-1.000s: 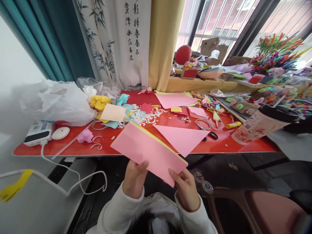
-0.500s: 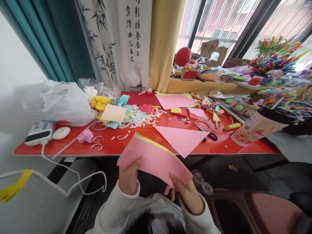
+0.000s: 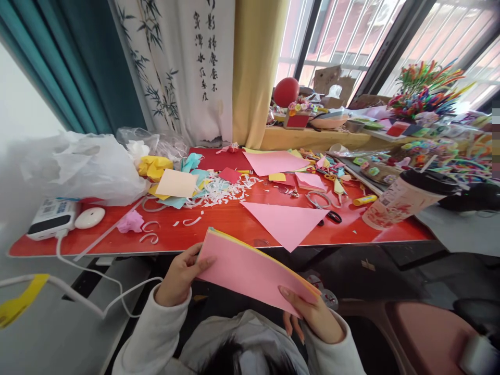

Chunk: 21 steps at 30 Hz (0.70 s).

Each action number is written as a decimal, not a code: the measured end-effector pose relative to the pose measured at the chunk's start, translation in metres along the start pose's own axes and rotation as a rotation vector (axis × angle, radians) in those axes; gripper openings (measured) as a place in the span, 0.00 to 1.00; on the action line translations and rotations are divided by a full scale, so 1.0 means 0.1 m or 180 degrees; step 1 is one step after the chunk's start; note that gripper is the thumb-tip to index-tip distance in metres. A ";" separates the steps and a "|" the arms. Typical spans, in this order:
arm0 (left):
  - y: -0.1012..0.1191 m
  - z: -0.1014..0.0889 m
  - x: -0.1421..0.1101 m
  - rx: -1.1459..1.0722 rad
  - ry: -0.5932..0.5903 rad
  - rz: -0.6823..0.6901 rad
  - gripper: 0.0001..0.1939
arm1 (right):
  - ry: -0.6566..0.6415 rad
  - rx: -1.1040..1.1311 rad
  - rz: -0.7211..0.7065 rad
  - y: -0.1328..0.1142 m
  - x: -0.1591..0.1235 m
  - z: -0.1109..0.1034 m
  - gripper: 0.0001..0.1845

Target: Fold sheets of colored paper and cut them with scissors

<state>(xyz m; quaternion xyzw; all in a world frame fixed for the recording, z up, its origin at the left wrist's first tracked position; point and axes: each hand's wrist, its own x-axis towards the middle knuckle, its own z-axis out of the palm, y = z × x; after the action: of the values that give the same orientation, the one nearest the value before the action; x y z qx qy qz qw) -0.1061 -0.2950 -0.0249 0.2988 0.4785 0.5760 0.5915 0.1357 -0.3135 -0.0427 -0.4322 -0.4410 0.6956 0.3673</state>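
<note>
Between my two hands is a stack of coloured paper (image 3: 250, 273), pink on top, with yellow and a little teal showing along its far edge. The stack is tilted in front of the table's near edge. My left hand (image 3: 183, 273) grips its left end, thumb on the pink face. At the right end my right hand (image 3: 308, 310) pinches it, thumb on top and some fingers showing below. A pink paper triangle (image 3: 287, 221) lies just beyond, its tip reaching the table edge. Black-handled scissors (image 3: 333, 216) lie partly under the triangle's right corner.
On the red table (image 3: 219, 234) are white paper shreds (image 3: 230, 190), a cream sheet (image 3: 177, 183), a crumpled pink paper (image 3: 130, 222) and a yellow glue stick (image 3: 365, 200). A drink cup (image 3: 402, 200) stands right. A white device (image 3: 54, 217) with a cable and a plastic bag (image 3: 82, 169) are left.
My left hand has shifted left and outward to the stack's end, its thumb now nearer the corner. The stack has moved slightly down and right, and the whole view has shifted a little.
</note>
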 end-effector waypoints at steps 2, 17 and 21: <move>-0.02 -0.05 0.02 0.0234 -0.0144 0.0093 0.17 | 0.0041 0.0011 0.0039 0.02 0.01 -0.03 0.22; -0.28 -0.21 0.35 0.2190 0.1398 0.1800 0.09 | 0.1310 -0.1522 -0.1938 0.08 0.85 0.27 0.18; -0.24 -0.19 0.26 0.2002 0.1522 0.1793 0.11 | 0.1242 -0.1418 -0.1885 0.07 0.74 0.20 0.15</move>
<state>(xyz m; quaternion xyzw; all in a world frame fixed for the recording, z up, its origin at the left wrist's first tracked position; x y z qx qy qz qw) -0.1173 -0.2770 -0.0597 0.4403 0.6524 0.5938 0.1670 0.0896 -0.2563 -0.0652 -0.4792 -0.6080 0.3527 0.5256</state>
